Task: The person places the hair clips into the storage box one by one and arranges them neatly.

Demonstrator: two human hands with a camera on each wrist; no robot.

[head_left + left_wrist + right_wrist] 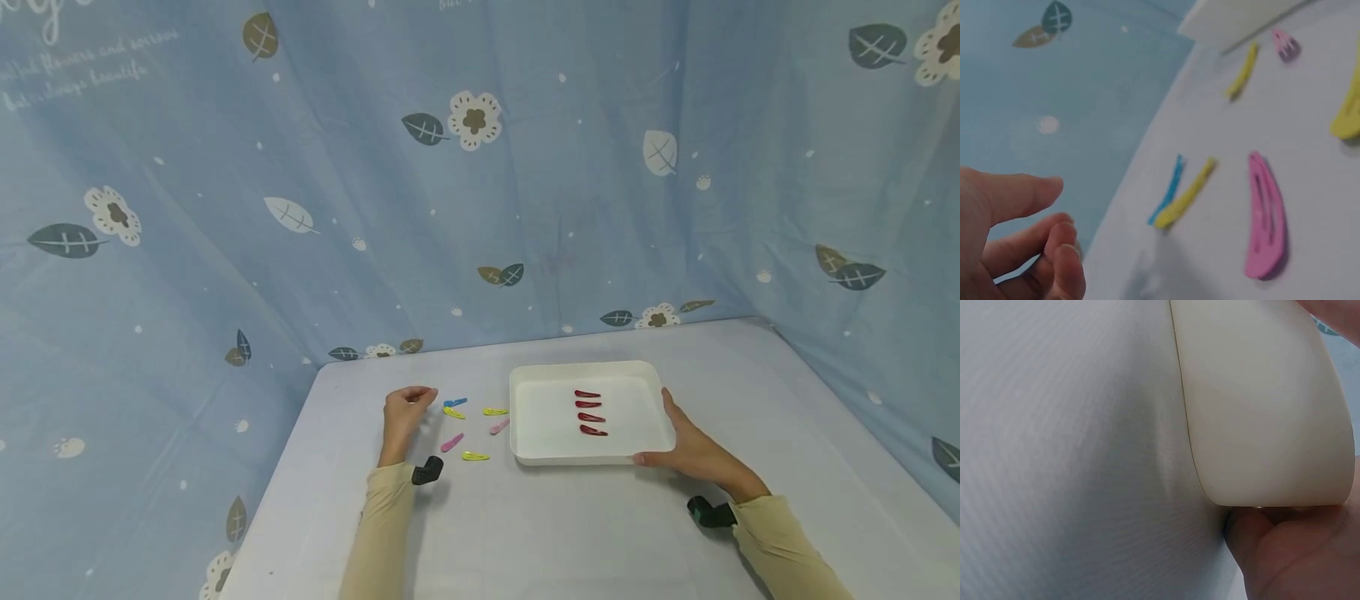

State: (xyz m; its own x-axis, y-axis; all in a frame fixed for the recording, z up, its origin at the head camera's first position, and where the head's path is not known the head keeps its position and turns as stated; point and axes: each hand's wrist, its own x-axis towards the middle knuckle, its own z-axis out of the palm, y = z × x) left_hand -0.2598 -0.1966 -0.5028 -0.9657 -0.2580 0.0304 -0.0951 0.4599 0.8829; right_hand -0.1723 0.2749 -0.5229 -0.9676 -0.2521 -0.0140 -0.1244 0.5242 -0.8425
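My left hand (406, 414) hovers at the left of the loose hair clips, fingers loosely curled. Nothing shows between thumb and fingertips in the left wrist view. Nearest to it are a blue hair clip (455, 402) and a yellow hair clip (453, 412), lying crossed. A pink hair clip (1266, 219) lies closer to the front. My right hand (693, 446) grips the near right corner of a white tray (551, 459), thumb at the front wall and fingers along the right side. Inside the tray, several dark red hair clips (590, 417) lie in a column.
Two more yellow clips, one farther back (495, 412) and one in front (476, 457), lie left of the tray, beside a pink patterned clip (499, 427). A pale cloth covers the table (525, 533). Behind it hangs a blue patterned curtain (375, 208).
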